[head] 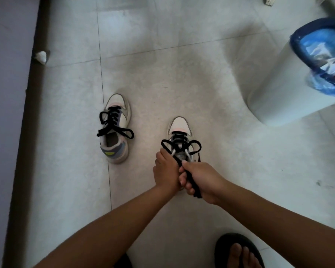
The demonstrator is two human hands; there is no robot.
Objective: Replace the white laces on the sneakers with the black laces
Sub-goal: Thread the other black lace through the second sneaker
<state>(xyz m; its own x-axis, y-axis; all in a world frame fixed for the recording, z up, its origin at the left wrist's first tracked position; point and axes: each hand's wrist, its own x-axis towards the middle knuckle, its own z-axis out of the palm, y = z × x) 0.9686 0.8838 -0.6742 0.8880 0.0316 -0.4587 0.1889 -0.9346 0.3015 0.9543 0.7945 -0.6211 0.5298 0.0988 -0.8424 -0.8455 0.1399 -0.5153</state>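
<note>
We were bent over a pale tiled floor point(182, 64), working on the nearer cream-and-grey sneaker point(179, 128), which stood toe away from us so that its lace rows faced our hands. Our left hand point(165, 173) rested over the heel end of that shoe, fingers curled against its collar, most likely to keep it from sliding while the lace was drawn; whether it also pinched a strand we could not tell. Our right hand point(198, 180) was closed around the flat black lace point(191, 183), the loose end trailing out below the fist, a hold suited to pulling slack through the upper eyelets. Two loops of that lace stood out on either side of the tongue, and a frayed tip hung just beside the shoe's right flank.

The second matching sneaker point(116, 130) sat well apart to the left, already threaded with its own black lace point(112, 122) and tied in a bow, so we judged it finished. No loose white lace was visible. A white bin lined with a blue plastic bag point(317, 45) stood at the far right, and one dark sandalled foot point(239, 252) showed at the bottom edge.
</note>
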